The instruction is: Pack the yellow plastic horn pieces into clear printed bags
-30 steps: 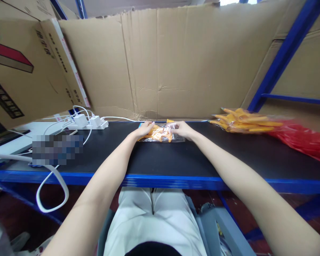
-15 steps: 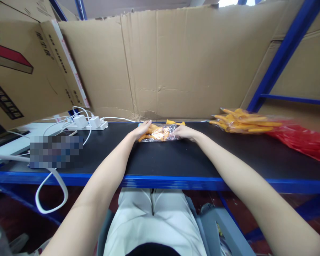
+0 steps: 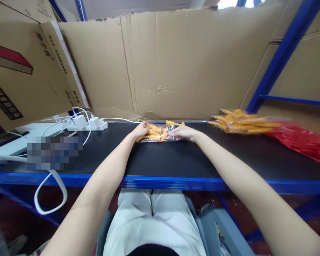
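A small clear plastic bag of orange plastic pieces [image 3: 156, 133] lies on the black shelf top [image 3: 176, 160] near the cardboard back wall. My left hand [image 3: 140, 130] grips the bag's left end. My right hand [image 3: 183, 132] pinches its right end, fingers closed on the plastic. One loose orange piece [image 3: 175, 123] lies just behind the bag.
A pile of orange pieces [image 3: 242, 121] sits on a red plastic bag [image 3: 301, 140] at the right. A white power strip with plugs and cables [image 3: 88, 122] is at the left, beside a white board [image 3: 13, 137]. Cardboard [image 3: 162, 64] lines the back; a blue upright [image 3: 280, 57] stands right.
Both hands have drawn a little closer together on the bag, bunching it narrower. The loose orange piece behind the bag has come into view.
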`<move>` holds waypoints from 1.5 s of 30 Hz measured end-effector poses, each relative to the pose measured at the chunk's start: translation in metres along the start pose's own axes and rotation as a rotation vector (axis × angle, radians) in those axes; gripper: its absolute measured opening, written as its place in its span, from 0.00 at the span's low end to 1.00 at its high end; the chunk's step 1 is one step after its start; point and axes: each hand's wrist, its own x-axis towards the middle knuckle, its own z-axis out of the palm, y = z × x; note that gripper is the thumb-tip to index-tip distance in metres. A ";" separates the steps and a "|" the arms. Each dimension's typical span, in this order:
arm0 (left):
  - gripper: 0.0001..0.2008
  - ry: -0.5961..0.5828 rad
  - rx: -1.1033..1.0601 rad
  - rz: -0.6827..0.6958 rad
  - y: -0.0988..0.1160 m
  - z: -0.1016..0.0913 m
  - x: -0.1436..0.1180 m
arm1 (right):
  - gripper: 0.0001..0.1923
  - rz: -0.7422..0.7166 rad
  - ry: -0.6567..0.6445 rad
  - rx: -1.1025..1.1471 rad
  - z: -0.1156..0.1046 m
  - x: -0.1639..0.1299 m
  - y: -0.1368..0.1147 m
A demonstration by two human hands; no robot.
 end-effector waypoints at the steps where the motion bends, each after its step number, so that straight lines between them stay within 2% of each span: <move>1: 0.20 0.000 -0.008 -0.008 0.002 0.000 -0.001 | 0.14 0.026 -0.014 0.047 0.000 0.000 -0.001; 3: 0.20 0.013 -0.007 -0.020 0.004 -0.002 -0.003 | 0.14 0.084 -0.043 0.149 0.000 -0.002 -0.003; 6: 0.19 0.058 0.053 -0.010 0.004 -0.003 -0.002 | 0.14 0.076 -0.053 0.205 0.000 -0.004 -0.005; 14: 0.17 0.062 0.139 0.041 -0.012 -0.004 0.009 | 0.15 0.066 -0.068 0.213 0.003 0.000 -0.002; 19: 0.16 0.062 0.115 0.027 -0.004 -0.004 0.004 | 0.16 0.065 -0.054 0.176 0.004 0.000 -0.001; 23: 0.11 0.145 0.220 0.016 0.005 -0.004 -0.004 | 0.16 0.067 -0.043 0.155 0.006 -0.001 -0.003; 25: 0.08 0.181 0.305 0.059 0.008 -0.004 -0.007 | 0.14 0.050 -0.042 0.159 0.006 -0.001 -0.004; 27: 0.04 0.199 0.410 0.166 0.010 -0.004 -0.007 | 0.13 0.031 -0.041 0.163 0.007 0.000 -0.004; 31: 0.07 0.144 0.557 0.361 0.010 -0.003 -0.005 | 0.14 0.047 -0.035 0.142 0.007 -0.001 -0.006; 33: 0.07 0.100 0.588 0.346 0.010 -0.002 -0.005 | 0.13 0.047 -0.034 0.150 0.007 -0.002 -0.007; 37: 0.07 0.060 0.588 0.229 0.012 -0.001 -0.009 | 0.12 0.030 -0.021 0.177 0.009 -0.003 -0.006; 41: 0.07 0.065 0.595 0.223 0.010 -0.003 -0.009 | 0.15 -0.015 0.057 0.209 0.011 0.002 -0.003; 43: 0.07 0.079 0.606 0.226 0.005 -0.005 -0.006 | 0.15 -0.054 0.178 0.210 0.008 0.007 0.001; 45: 0.07 0.096 0.623 0.219 -0.001 -0.008 -0.001 | 0.15 -0.102 0.365 0.143 0.001 0.012 0.007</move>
